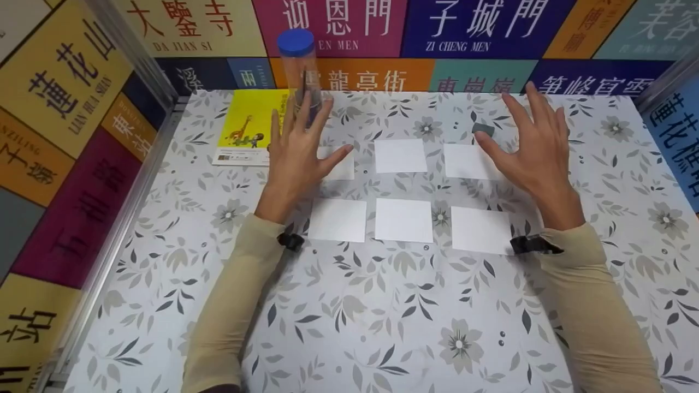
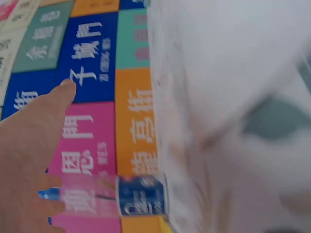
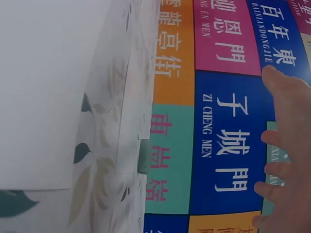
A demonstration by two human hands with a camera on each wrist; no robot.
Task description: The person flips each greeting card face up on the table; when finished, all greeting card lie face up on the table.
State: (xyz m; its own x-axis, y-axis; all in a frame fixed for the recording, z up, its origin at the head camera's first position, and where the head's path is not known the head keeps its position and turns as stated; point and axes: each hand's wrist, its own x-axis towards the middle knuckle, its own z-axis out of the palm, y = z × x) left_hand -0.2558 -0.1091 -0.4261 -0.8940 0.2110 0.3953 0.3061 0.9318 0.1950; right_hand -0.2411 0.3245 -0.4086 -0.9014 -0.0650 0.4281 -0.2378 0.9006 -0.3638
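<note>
In the head view my left hand (image 1: 295, 153), fingers spread and empty, hovers over the upper left white card (image 1: 341, 166) and the booklet's right side. Past its fingertips stands a clear tube with a blue cap (image 1: 295, 42); thin dark items show inside. My right hand (image 1: 540, 150) is likewise spread and empty, partly covering the upper right card (image 1: 467, 161). A small dark grey-green block (image 1: 483, 129) lies beside its thumb tip. More white cards fill out two rows of three, including the lower middle one (image 1: 404, 220). Both wrist views show empty hands.
A yellow booklet (image 1: 248, 120) with cartoon figures lies at the back left, partly behind my left hand. Floral cloth covers the table (image 1: 377, 322). Colourful panels with large characters (image 1: 480, 27) rise behind the table and along both sides.
</note>
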